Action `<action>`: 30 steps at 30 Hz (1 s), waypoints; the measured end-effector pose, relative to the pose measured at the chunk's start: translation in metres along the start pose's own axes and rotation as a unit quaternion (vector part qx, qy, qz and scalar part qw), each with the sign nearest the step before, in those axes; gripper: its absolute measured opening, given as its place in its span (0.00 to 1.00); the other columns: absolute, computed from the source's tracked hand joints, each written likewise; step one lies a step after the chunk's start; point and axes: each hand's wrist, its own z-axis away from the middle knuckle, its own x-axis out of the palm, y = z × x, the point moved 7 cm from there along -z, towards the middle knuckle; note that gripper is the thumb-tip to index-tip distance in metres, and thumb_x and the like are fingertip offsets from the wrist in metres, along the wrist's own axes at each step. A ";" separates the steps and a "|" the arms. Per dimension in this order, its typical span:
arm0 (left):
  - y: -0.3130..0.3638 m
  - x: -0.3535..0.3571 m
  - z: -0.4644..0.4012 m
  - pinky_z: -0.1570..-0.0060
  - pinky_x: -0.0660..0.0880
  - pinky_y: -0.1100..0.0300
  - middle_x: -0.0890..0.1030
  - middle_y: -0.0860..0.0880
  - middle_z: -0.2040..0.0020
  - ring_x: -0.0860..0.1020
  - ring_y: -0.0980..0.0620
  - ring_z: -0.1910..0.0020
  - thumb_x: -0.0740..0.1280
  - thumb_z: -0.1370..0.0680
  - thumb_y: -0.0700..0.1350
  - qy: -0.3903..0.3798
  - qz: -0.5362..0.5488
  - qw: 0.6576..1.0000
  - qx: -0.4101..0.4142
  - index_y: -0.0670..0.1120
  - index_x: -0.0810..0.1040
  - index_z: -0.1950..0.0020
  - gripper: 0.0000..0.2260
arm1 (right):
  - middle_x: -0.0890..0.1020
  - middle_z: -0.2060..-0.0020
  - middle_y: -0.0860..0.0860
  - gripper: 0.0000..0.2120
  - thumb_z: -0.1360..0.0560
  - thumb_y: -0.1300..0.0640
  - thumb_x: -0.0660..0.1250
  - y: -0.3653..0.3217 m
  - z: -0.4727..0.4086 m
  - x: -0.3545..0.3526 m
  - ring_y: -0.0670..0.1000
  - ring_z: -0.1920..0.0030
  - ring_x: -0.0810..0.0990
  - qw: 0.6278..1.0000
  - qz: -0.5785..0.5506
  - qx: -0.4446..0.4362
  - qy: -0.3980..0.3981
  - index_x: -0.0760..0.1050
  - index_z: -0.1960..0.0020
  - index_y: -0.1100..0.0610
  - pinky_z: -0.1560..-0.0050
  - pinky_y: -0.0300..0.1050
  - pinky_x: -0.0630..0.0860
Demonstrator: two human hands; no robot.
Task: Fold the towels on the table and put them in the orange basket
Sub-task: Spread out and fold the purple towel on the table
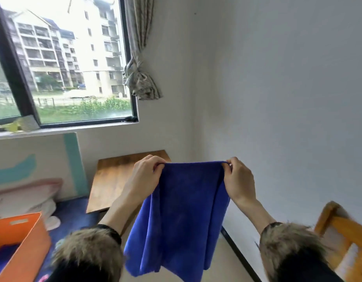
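A blue towel (184, 216) hangs in the air in front of me, held up by its top edge. My left hand (145, 176) pinches the top left corner and my right hand (238, 180) pinches the top right corner. The cloth drops in loose folds below my wrists. The orange basket (31, 247) stands at the lower left, with something blue inside it. A wooden table (115, 180) lies behind the towel; its visible top is bare.
A wooden chair (342, 231) stands at the lower right. White pillows (25, 198) lie on a blue surface at the left. A window with a tied curtain (140, 78) is ahead, and a white wall runs along the right.
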 end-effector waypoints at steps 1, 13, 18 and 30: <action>-0.018 -0.005 -0.009 0.59 0.64 0.77 0.77 0.55 0.55 0.71 0.59 0.63 0.63 0.22 0.37 0.011 -0.011 1.000 -0.010 0.46 0.82 0.52 0.09 | 0.78 0.57 0.52 0.08 0.20 0.55 0.56 -0.008 -0.013 0.020 0.54 0.57 0.76 1.000 -0.009 -0.008 -0.010 0.71 0.54 0.56 0.55 0.49 0.73; -0.189 -0.025 -0.116 0.60 0.64 0.71 0.77 0.54 0.59 0.74 0.60 0.63 0.65 0.24 0.37 0.083 -0.074 0.985 -0.131 0.46 0.82 0.54 0.08 | 0.73 0.57 0.49 0.07 0.21 0.62 0.56 -0.067 -0.146 0.237 0.49 0.58 0.71 0.982 -0.126 -0.078 -0.117 0.73 0.51 0.59 0.57 0.39 0.65; -0.248 -0.021 -0.158 0.60 0.66 0.71 0.78 0.53 0.59 0.75 0.58 0.63 0.65 0.24 0.37 0.092 -0.076 0.981 -0.153 0.46 0.82 0.54 0.07 | 0.74 0.56 0.50 0.07 0.21 0.60 0.58 -0.079 -0.196 0.305 0.49 0.58 0.71 0.977 -0.126 -0.105 -0.140 0.75 0.50 0.59 0.56 0.41 0.66; -0.433 0.035 -0.246 0.61 0.68 0.76 0.81 0.54 0.62 0.78 0.56 0.61 0.67 0.25 0.40 0.041 -0.006 0.975 -0.220 0.47 0.83 0.56 0.05 | 0.76 0.60 0.49 0.06 0.24 0.58 0.64 -0.063 -0.279 0.490 0.49 0.58 0.73 0.981 -0.081 -0.038 -0.171 0.77 0.57 0.56 0.57 0.40 0.65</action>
